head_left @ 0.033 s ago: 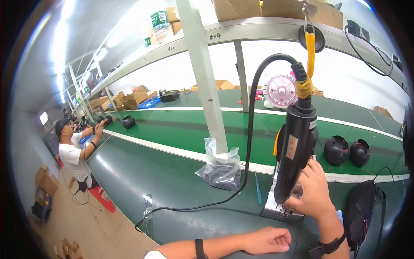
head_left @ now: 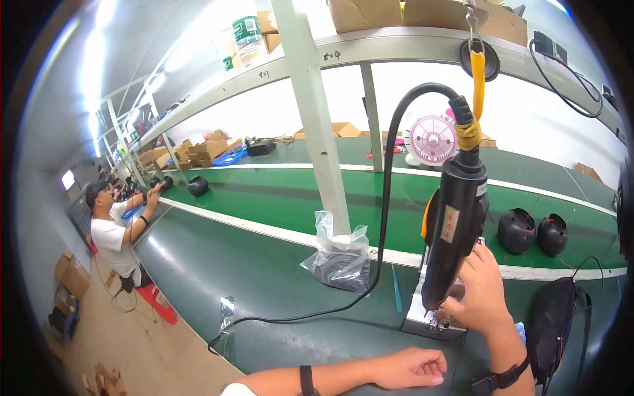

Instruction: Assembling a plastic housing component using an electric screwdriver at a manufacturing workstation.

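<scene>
My right hand (head_left: 485,290) is at a small silver metal box (head_left: 429,325) with a mechanism at its front. Its fingers and thumb curl round something greyish at the box, mostly hidden by a black electric screwdriver (head_left: 456,221). The screwdriver hangs upright in front of that hand from a yellow strap (head_left: 478,86), its tip just above the box's front; the hand is not seen gripping it. My left hand (head_left: 413,367) lies on the table near the front edge, fingers loosely curled and nothing in them.
A black cable (head_left: 386,198) loops from the screwdriver down across the table. A plastic bag of dark pieces (head_left: 340,264), a blue stick (head_left: 396,288) and a black pouch-like thing (head_left: 551,323) lie around. Black round shells (head_left: 516,231) sit on the green belt (head_left: 284,208). A person (head_left: 112,224) works far left.
</scene>
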A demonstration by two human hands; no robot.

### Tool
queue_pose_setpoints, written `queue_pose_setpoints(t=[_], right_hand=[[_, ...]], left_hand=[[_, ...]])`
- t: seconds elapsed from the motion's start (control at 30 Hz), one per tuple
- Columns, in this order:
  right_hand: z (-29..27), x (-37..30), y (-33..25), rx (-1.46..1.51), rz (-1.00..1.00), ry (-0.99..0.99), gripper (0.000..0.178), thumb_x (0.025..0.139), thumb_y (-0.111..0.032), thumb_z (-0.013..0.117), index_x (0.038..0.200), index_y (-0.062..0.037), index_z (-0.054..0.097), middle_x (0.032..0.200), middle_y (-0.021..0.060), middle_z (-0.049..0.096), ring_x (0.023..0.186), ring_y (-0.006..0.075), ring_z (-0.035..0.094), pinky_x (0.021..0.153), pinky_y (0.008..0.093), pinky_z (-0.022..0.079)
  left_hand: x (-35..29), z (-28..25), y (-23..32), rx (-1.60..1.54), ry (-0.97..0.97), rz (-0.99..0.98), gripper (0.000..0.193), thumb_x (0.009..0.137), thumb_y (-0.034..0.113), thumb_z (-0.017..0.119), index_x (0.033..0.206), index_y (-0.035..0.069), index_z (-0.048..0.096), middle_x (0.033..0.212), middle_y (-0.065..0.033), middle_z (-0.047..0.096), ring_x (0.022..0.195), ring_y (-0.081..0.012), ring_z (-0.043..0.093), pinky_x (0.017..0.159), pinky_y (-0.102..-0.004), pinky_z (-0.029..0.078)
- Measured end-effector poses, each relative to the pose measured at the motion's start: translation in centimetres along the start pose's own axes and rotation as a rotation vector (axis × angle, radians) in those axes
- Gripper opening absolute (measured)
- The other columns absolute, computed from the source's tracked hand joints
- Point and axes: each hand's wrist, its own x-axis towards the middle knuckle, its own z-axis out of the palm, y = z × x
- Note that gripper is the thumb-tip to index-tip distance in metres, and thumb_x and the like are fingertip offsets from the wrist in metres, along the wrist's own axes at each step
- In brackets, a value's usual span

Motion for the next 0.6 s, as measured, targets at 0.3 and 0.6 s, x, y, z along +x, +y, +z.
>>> queue_pose_setpoints(t=[0.3, 0.6], right_hand=[[1.4, -0.5, 0.0, 0.022, 0.106, 0.1, 0.043, 0.064, -0.024, 0.085, 0.102, -0.0051, 0.073, 0.117, 0.0149, 0.068, 0.125, 0.0416, 0.053, 0.11, 0.0551, 0.037], [1.0, -0.8, 0.2, -0.028, 0.135, 0.029, 0.08, 0.062, -0.021, 0.083, 0.135, -0.0052, 0.055, 0.153, 0.0247, 0.037, 0.136, 0.0478, 0.04, 0.111, 0.053, 0.036]], left_hand=[[-0.7, 0.7, 1.3, 0.059, 0.07, -0.054, 0.029, 0.095, 0.027, 0.071, 0.109, 0.003, 0.064, 0.093, -0.0062, 0.068, 0.083, -0.0122, 0.065, 0.075, -0.0292, 0.054], [-0.3, 1.1, 0.1, -0.017, 0.1, 0.022, 0.029, 0.094, 0.027, 0.071, 0.109, 0.002, 0.064, 0.092, -0.0055, 0.068, 0.081, -0.0118, 0.064, 0.073, -0.028, 0.054]])
